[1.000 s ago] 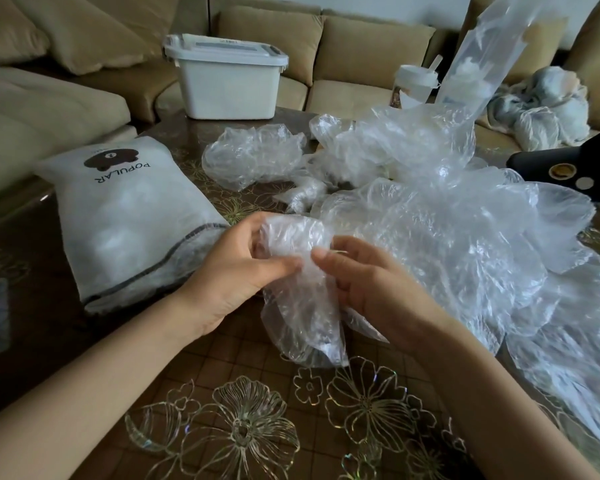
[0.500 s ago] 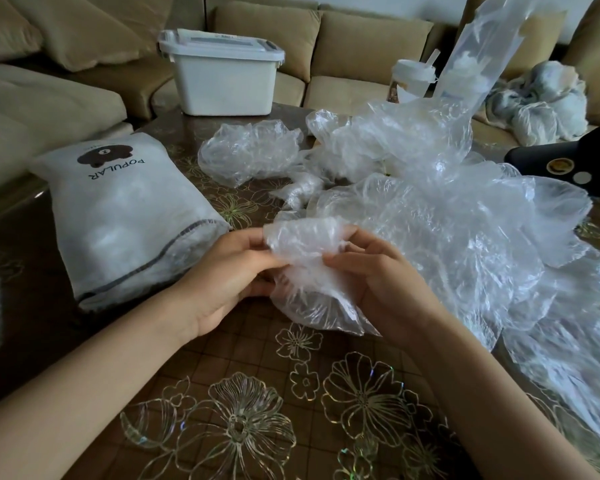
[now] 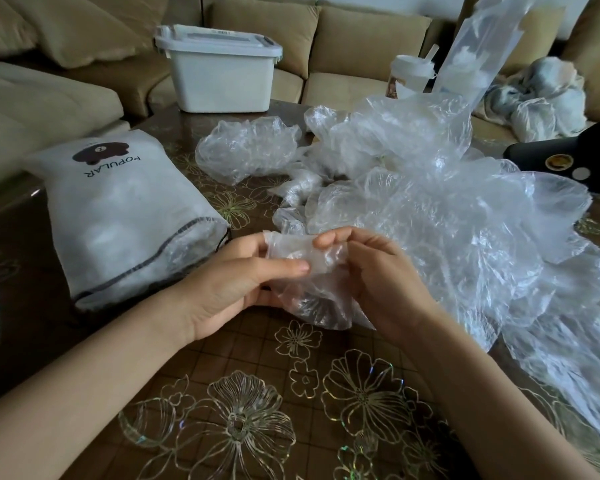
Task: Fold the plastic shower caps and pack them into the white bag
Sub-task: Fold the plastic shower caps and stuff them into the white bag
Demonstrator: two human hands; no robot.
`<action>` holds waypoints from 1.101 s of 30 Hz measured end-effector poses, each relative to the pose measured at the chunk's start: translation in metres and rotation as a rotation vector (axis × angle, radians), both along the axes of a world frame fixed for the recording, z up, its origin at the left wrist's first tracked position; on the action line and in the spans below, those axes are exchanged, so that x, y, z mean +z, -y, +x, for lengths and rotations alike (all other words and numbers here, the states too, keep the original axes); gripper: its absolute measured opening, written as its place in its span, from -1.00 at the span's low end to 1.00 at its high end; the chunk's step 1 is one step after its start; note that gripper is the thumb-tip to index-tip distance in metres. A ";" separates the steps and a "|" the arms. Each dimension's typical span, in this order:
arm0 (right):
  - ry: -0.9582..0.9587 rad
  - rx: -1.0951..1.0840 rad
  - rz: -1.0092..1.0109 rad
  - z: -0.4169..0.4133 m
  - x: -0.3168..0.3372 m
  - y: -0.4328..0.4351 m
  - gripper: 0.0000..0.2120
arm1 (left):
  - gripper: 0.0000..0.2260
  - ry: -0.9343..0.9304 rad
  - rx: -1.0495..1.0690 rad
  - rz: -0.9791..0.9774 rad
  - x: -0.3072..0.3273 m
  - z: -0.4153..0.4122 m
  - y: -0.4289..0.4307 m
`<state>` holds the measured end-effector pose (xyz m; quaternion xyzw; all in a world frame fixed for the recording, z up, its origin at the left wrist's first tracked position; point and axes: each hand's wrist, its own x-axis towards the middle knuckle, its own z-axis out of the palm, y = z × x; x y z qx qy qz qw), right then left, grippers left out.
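Cap (image 3: 309,292) pinched in both hands, low over the table (image 3: 257,358).
The left hand (image 3: 229,285) and right hand (image 3: 381,282) each pinch the cap's folded top edge; the rest hangs crumpled below. The bag (image 3: 118,216) lies just left of the left hand (the nearer one), long side running away, mouth toward the hands, and the way there looks open. A big pile (image 3: 430,220) of loose caps crowds the right hand.
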<state>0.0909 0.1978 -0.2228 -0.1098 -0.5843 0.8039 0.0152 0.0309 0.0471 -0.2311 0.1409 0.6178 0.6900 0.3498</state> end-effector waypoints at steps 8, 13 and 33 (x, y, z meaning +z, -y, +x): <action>0.015 0.196 0.114 0.000 -0.004 -0.001 -0.45 | -0.65 -0.168 0.140 0.028 0.001 -0.002 0.001; -0.025 0.138 0.111 0.001 -0.003 -0.003 -0.69 | -0.68 -0.167 0.138 0.033 0.001 -0.002 0.002; -0.108 0.043 0.126 0.000 -0.003 -0.002 -0.62 | -0.73 0.059 0.125 0.059 0.009 -0.004 0.002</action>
